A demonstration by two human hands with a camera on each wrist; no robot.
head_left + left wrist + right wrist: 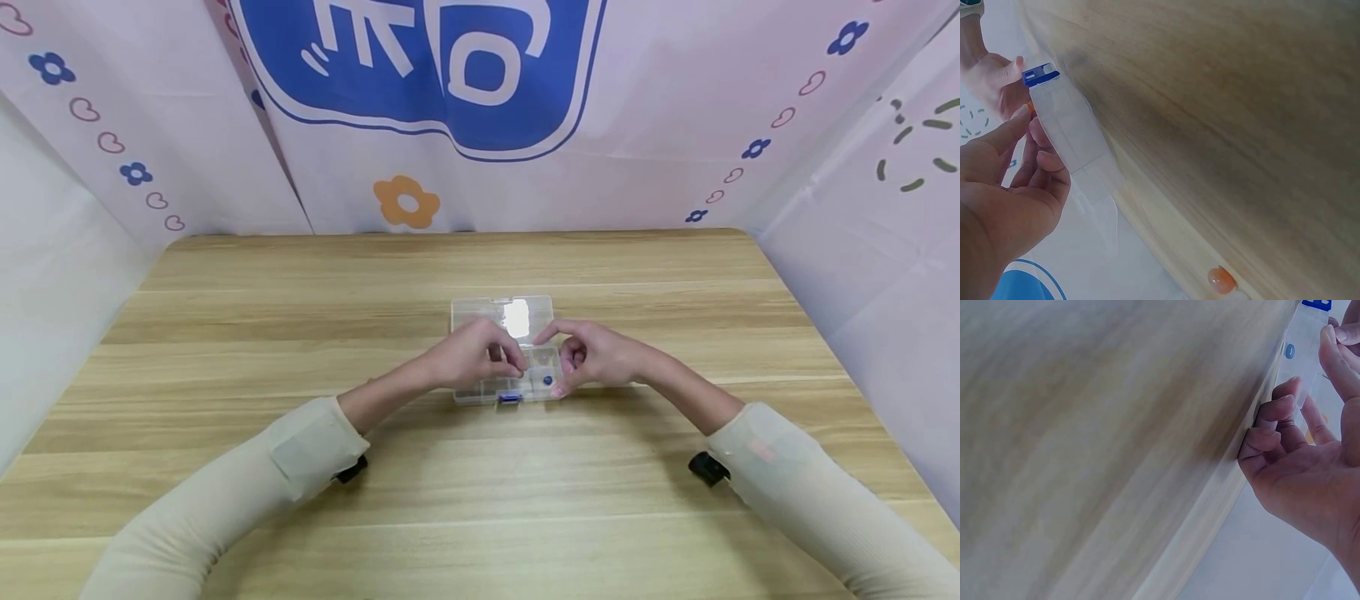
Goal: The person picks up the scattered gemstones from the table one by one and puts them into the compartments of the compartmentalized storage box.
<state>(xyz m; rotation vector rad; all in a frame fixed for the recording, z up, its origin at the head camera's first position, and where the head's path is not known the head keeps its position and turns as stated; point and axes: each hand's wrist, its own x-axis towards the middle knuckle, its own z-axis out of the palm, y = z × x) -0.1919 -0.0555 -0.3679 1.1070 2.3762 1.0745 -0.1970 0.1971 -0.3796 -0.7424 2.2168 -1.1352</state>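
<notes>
A clear plastic compartment box (468, 398) lies with its lid (480, 310) folded back and its blue latch (511, 399) facing me. Above its compartments, my left hand (480, 354) pinches a small orange bead (1031, 107) between thumb and fingers; the fingers mostly hide it. At the box's right side, my right hand (600, 357) grips the edge, thumb at the near corner and index finger reaching toward the hinge. A blue bead (547, 380) sits in a right-hand compartment, also visible through the wall in the right wrist view.
Another shiny orange bead (1221, 280) rests on the wooden table (480, 517), left of the box and largely hidden by my left forearm in the head view. Printed white cloth (630, 192) hangs behind the table and along its sides.
</notes>
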